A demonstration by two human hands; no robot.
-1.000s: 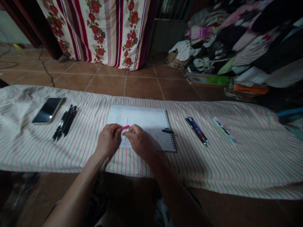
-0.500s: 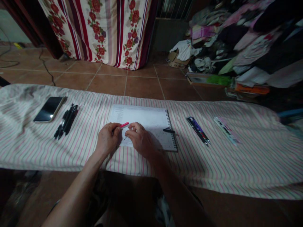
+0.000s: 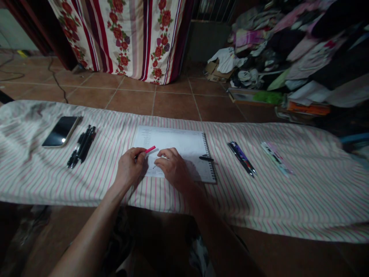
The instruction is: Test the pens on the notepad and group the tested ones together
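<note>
My left hand (image 3: 129, 165) is closed around a pink pen (image 3: 150, 149), whose pink end sticks out past the thumb and forefinger toward the right. Beside it my right hand (image 3: 174, 165) is curled over the page, thumb and fingertips drawn together. A tiny thin tip (image 3: 155, 167) shows just below the right thumb; what the fingers hold, if anything, is hidden. Both hands are above an open spiral notebook (image 3: 178, 138) with writing and printed lines. A short black pen or pen part (image 3: 206, 158) lies across its spiral binding.
Everything lies on a striped cloth (image 3: 173, 196). At left are a phone (image 3: 61, 132) and several dark pens (image 3: 82, 146). On the right lie two dark pens (image 3: 241, 158) and a group of pastel pens (image 3: 276, 158). Beyond are a floral curtain (image 3: 138, 38) and piled clothes (image 3: 259, 50).
The right hand has drawn slightly to the right, widening the gap to the pink pen. My left hand still grips the pen, having shifted only slightly. The view has moved a little.
</note>
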